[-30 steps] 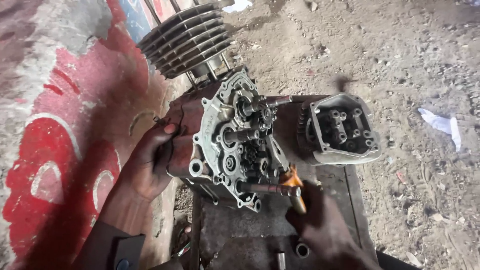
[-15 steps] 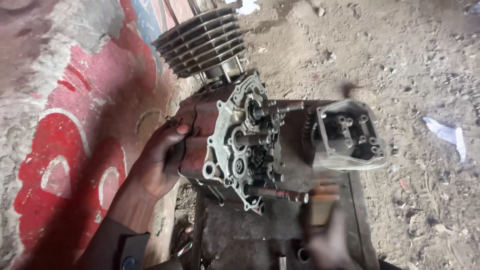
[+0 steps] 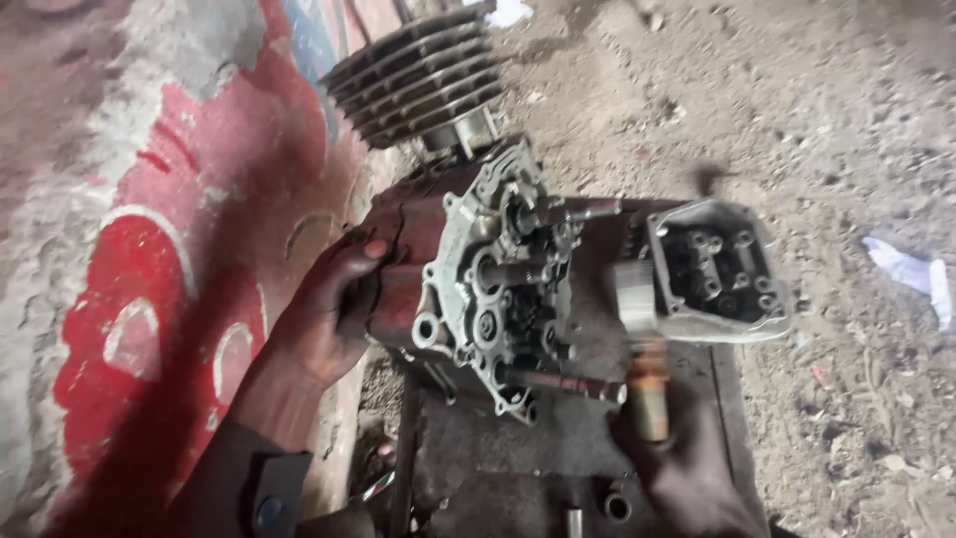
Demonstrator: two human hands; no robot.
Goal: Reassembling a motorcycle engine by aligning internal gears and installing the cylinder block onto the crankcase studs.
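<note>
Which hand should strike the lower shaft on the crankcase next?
Probably the right hand: it grips the hammer near the shaft, while the left hand braces the crankcase.

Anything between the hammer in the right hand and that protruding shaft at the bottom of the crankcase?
Nothing visible. The hammer in the right hand sits just right of the shaft tip, with open space between. The left hand braces the crankcase on its far side.

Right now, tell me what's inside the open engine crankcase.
Inside the crankcase: shafts sticking out, gears, bearing bores. Deeper parts are hidden. The left hand steadies it; the right hand holds a hammer.
</note>
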